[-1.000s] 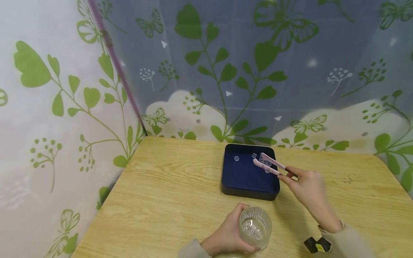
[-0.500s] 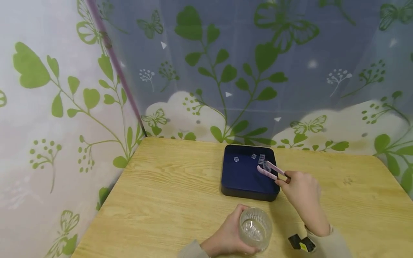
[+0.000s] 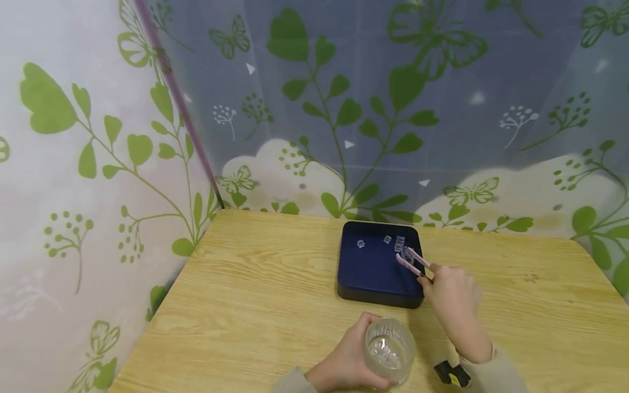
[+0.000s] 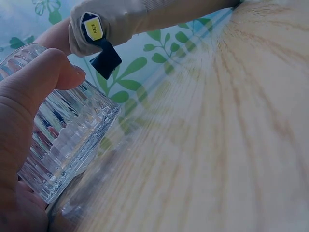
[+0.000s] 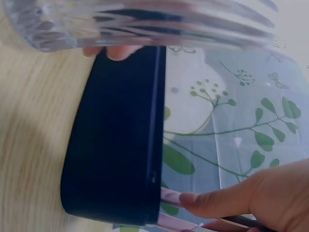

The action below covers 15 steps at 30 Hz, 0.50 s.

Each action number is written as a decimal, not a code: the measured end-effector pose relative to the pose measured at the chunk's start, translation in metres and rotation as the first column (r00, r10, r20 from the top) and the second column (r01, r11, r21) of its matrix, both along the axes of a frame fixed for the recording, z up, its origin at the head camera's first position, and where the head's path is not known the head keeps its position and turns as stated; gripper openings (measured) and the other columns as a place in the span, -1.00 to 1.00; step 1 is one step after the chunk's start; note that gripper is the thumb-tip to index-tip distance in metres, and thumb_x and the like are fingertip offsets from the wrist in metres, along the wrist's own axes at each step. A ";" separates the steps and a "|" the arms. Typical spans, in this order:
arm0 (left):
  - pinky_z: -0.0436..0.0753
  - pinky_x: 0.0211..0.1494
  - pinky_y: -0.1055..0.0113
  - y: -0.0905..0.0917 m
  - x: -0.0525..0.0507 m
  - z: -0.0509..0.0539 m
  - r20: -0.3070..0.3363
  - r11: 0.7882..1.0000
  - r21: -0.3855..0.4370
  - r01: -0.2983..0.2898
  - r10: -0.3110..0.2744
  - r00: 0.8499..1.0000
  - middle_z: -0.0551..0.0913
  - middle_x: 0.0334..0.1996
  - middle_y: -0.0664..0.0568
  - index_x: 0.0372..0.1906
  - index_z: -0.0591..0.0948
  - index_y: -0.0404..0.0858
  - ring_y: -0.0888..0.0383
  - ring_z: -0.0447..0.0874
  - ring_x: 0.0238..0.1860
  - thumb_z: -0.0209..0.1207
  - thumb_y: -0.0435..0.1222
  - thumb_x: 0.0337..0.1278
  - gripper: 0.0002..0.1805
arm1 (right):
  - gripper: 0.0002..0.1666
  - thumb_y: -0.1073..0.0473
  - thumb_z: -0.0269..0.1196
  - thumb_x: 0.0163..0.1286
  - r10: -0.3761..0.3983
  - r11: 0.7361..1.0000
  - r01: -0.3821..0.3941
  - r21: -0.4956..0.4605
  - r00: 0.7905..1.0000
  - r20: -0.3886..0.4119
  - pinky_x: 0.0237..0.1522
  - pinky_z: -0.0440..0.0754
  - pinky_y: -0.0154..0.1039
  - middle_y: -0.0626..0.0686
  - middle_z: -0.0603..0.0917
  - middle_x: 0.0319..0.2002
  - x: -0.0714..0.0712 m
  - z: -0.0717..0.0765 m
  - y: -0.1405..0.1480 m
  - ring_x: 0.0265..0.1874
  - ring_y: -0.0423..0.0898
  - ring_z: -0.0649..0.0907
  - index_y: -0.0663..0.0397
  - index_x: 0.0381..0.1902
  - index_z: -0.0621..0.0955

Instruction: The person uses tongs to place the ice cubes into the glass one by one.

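Note:
My left hand (image 3: 348,357) grips a ribbed clear glass (image 3: 390,355) near the table's front edge. Several clear pieces lie at the bottom of it. In the left wrist view, the thumb wraps the glass (image 4: 72,133). My right hand (image 3: 454,305) holds pink tongs (image 3: 408,264) over the right side of a dark blue tray (image 3: 378,296). The tongs' arms are spread, their tips at clear cubes near the tray's right wall; whether a cube is between them I cannot tell. Another clear cube (image 3: 361,244) lies apart on the left of the tray.
A pale wooden table (image 3: 245,295) bears everything. Patterned cloth (image 3: 314,109) hangs along the back and left sides. A black strap (image 3: 452,374) with a yellow label hangs at the right sleeve. In the right wrist view, the tray's outer wall (image 5: 113,135) rises beside the hand.
My right hand has moved slightly left and nearer to me, bringing the tongs down towards the cubes at the tray's right side. The left hand and the glass have stayed almost still.

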<state>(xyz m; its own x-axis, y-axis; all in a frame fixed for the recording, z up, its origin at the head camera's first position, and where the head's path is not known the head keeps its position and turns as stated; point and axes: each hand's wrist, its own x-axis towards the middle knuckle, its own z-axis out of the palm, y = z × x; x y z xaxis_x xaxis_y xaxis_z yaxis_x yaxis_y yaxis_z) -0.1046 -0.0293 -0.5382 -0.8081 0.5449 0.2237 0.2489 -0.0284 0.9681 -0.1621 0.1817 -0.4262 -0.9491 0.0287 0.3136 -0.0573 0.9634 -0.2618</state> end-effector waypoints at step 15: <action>0.61 0.12 0.32 -0.001 -0.001 0.001 -0.075 1.000 -0.006 -0.013 0.013 0.997 0.55 0.09 0.05 0.16 0.31 -0.14 0.20 0.57 0.07 0.57 -0.49 -0.43 -0.08 | -0.71 0.17 0.44 0.16 -0.054 0.999 0.054 -0.001 0.999 0.005 -0.76 0.39 0.10 0.25 0.59 -0.56 -0.003 -0.009 -0.015 -0.67 0.36 0.53 0.31 -0.37 0.63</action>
